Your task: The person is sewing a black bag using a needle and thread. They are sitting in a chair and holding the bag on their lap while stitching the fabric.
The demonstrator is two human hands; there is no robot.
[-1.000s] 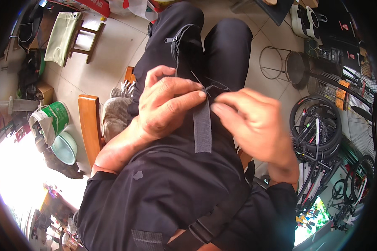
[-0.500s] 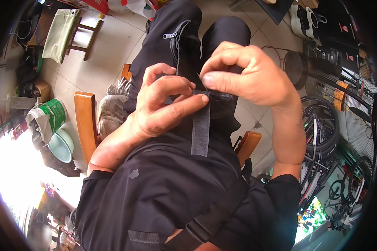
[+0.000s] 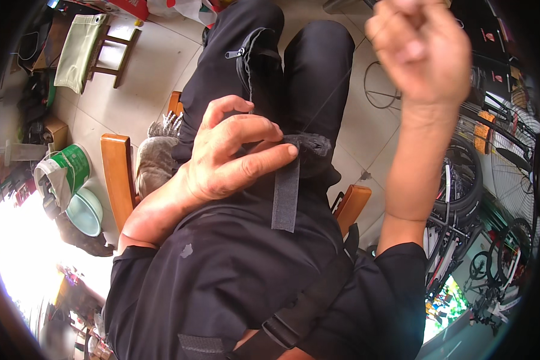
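Over my lap, my left hand (image 3: 240,153) pinches the edge of a dark fabric piece (image 3: 314,144) between thumb and fingers. A grey woven strap (image 3: 285,201) hangs from the pinched spot toward my belly. A fine dark thread (image 3: 329,101) runs taut from the fabric up and right, toward my right hand (image 3: 423,51). That hand is raised at the upper right, fingers curled together and smeared by motion; a needle, if it is there, does not show. A dark piece with an open zipper (image 3: 241,54) lies along my left thigh, its link to the fabric partly hidden.
Wooden chair arms (image 3: 119,177) flank me, a grey cloth (image 3: 156,165) beside the left one. A folding stool (image 3: 81,54), a green-and-white bucket (image 3: 72,168) and a pale basin (image 3: 85,213) stand left. Bicycle wheels (image 3: 462,174) and a wire fan guard (image 3: 516,162) crowd the right.
My right hand has swung up and right, away from the fabric, drawing the thread out long. The left hand keeps its pinch in nearly the same place.
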